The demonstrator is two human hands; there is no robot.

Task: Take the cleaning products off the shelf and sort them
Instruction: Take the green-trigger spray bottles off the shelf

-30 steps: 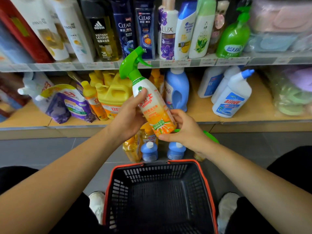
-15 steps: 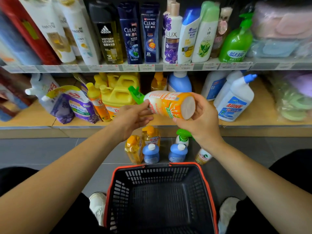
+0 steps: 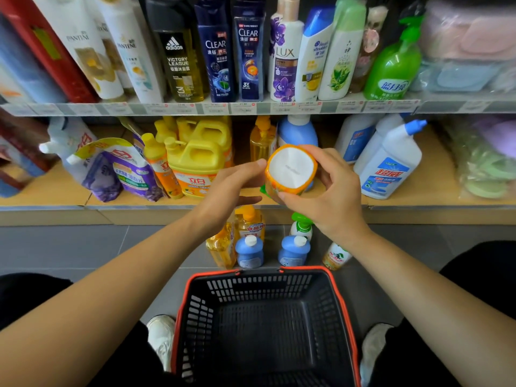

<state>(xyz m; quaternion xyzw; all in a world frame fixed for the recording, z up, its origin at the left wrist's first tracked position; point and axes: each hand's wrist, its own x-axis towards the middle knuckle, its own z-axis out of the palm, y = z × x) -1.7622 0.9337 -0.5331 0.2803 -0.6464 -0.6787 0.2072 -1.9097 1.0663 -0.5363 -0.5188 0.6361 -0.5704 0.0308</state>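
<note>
Now, R hand [image 3: 332,196] grips spray btl [image 3: 291,170], base facing cam, L hand [image 3: 226,191] fingers straight, thumb touching btl

I am looking into a shop aisle, the household section of a supermarket. At twelve o'clock a shelf edge [image 3: 446,106] carries a strip of price labels [image 3: 243,108] under a row of branded shampoo bottles [image 3: 216,55], all faces forward. The lower shelf [image 3: 435,191] holds several identical yellow detergent jugs [image 3: 196,160] at eleven o'clock and matching white cleaner bottles [image 3: 391,163] at two o'clock. A black shopping basket [image 3: 259,286] with a red rim sits on the grey tiled floor [image 3: 83,247] at six o'clock.
</note>
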